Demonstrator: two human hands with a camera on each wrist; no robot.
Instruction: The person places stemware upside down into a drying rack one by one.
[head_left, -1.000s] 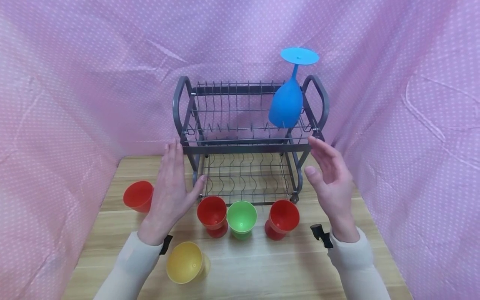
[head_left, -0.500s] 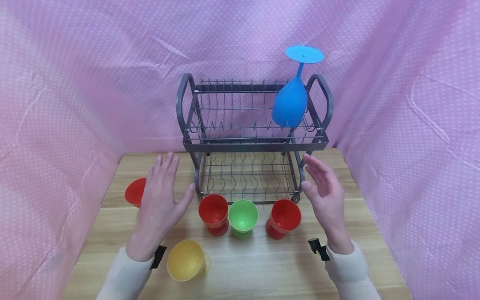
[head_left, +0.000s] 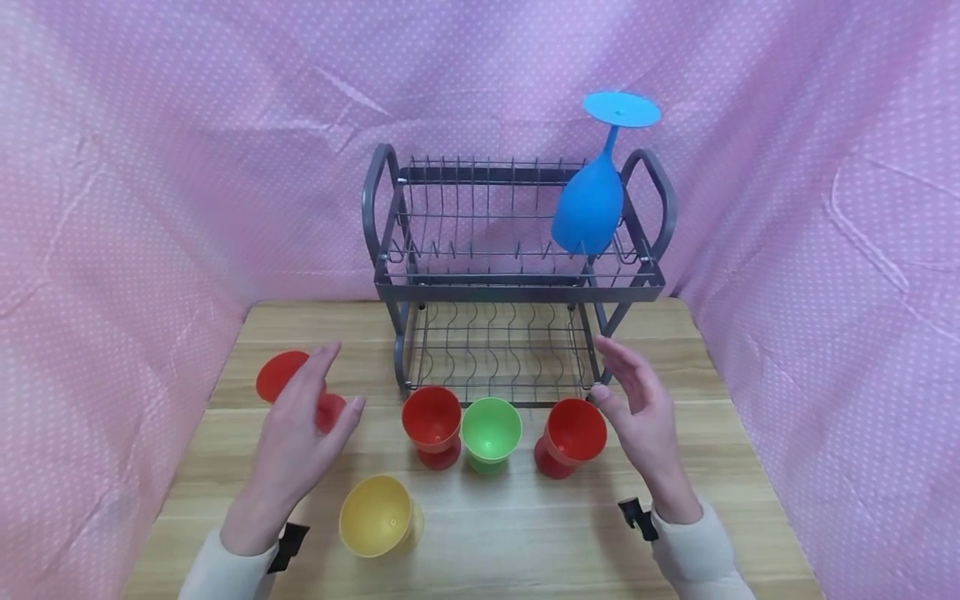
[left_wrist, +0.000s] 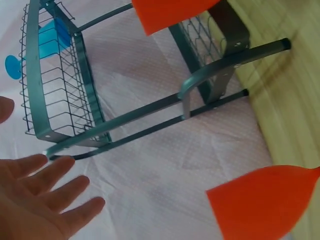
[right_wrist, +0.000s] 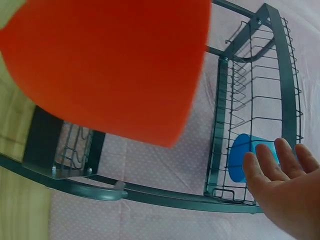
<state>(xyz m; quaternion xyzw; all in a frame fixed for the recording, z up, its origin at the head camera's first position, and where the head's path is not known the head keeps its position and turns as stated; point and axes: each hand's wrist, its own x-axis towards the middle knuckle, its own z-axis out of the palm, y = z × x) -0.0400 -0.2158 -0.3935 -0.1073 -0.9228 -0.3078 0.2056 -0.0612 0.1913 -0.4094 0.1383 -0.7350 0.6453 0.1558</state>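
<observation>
My left hand (head_left: 291,442) is over the left part of the table, fingers relaxed and holding nothing. It partly covers a red goblet (head_left: 282,373), whose foot shows beyond the fingers. Right of that hand stands a yellow goblet (head_left: 375,517). A second red goblet (head_left: 431,421), a green goblet (head_left: 491,429) and a third red goblet (head_left: 574,430) line up before the rack. My right hand (head_left: 639,421), also holding nothing, hovers just right of the third red one with its fingers loosely bent. Upside down on the upper tier, at the right, leans a blue goblet (head_left: 588,208).
A dark two-tier dish rack (head_left: 517,293) stands at the back of the wooden table (head_left: 510,542), with a wire lower tier. Pink dotted cloth (head_left: 300,167) hangs behind it and on both sides.
Both hands have drawn back from the rack toward the near edge, the left one also further left. More of the left red goblet shows. The view has shifted slightly; the goblets stay in place.
</observation>
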